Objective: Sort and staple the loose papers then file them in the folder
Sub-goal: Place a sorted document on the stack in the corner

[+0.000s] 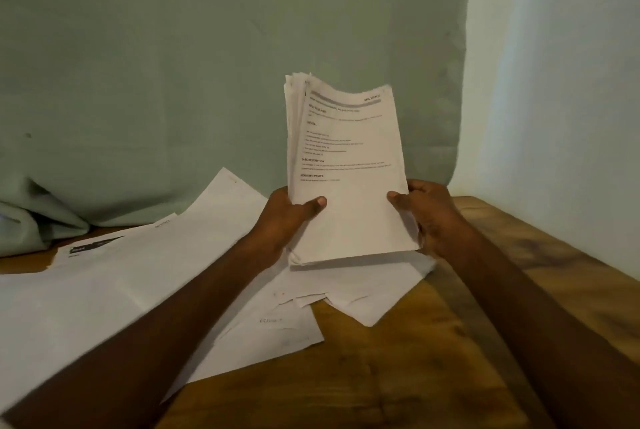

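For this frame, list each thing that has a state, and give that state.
Stack of papers: held upright above the table, top edges uneven.
Left hand: grips the stack's lower left edge, thumb on front.
Right hand: grips the stack's lower right edge.
Loose sheets: spread flat, overlapping on the wooden table.
Green cloth: hanging behind.

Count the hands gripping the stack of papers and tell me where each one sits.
2. The left hand grips the lower left edge of the paper stack, thumb across the front page. The right hand grips the lower right edge, thumb also in front.
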`<state>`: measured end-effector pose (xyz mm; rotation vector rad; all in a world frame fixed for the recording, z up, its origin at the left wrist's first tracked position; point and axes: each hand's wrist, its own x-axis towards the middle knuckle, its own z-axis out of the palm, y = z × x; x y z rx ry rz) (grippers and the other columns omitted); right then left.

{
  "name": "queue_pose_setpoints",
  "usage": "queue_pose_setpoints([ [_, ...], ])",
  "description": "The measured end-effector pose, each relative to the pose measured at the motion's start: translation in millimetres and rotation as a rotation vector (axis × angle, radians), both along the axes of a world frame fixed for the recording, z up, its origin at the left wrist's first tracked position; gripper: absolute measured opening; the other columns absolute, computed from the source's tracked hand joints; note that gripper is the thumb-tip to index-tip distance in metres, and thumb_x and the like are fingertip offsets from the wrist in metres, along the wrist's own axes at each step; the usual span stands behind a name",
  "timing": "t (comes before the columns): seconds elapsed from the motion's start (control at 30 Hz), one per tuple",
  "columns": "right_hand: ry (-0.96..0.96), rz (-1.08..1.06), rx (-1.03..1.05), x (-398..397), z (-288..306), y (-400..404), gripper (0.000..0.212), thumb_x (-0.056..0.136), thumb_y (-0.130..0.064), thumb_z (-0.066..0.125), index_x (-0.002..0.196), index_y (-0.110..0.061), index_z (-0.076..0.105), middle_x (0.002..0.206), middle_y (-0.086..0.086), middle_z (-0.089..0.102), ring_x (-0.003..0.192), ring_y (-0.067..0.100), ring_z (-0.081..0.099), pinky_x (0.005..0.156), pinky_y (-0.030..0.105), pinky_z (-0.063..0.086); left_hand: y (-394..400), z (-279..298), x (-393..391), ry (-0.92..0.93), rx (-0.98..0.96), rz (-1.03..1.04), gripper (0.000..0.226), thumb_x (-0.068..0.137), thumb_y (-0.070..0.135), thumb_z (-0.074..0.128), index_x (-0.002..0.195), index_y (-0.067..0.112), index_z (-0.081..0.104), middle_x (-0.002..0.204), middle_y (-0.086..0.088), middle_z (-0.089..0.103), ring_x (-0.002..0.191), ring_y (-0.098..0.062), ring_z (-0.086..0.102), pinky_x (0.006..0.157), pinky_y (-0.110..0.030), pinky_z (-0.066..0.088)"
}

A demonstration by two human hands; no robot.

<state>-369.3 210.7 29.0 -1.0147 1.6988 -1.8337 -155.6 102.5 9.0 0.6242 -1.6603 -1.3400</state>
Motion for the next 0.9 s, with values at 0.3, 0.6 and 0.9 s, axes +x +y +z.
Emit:
queue_pose_setpoints([
  [0.3,0.207,-0.453,0.427,-139.6,4.5,97.5,0.020,0.091,-0.009,0.075,0.101,0.003,0.062,0.101,0.011,0.057,0.091,0.023,0.053,0.081,0.029,0.040,64.4,-0.9,-137.9,-0.203,0.170,-0.067,0.011,0.095,0.000,0.067,0.087,0.005,0.062,0.100,-0.016,0.073,0.075,-0.025,0.073,0.060,-0.032,0.063],
  [0.6,0.462,-0.611,0.588,-206.0,-27.4,108.8,0.040,0.084,-0.015,0.068,0.124,-0.015,0.061,0.123,0.013,0.063,0.107,0.032,0.059,0.093,0.041,0.052,75.7,-34.6,-248.7,-0.360,0.023,0.046,0.023,0.080,-0.001,0.071,0.087,0.013,0.055,0.083,-0.012,0.070,0.063,-0.028,0.069,0.075,-0.050,0.063],
  [0.9,0.860,-0.637,0.892,-246.8,-34.9,63.9,0.034,0.090,-0.019,0.061,0.123,-0.010,0.056,0.126,0.014,0.061,0.115,0.037,0.061,0.092,0.040,0.050,63.4,-47.0,-297.9,-0.573,-0.312,0.108,0.036,0.088,0.016,0.067,0.123,0.010,0.067,0.126,-0.008,0.067,0.113,-0.024,0.062,0.093,-0.034,0.052],
])
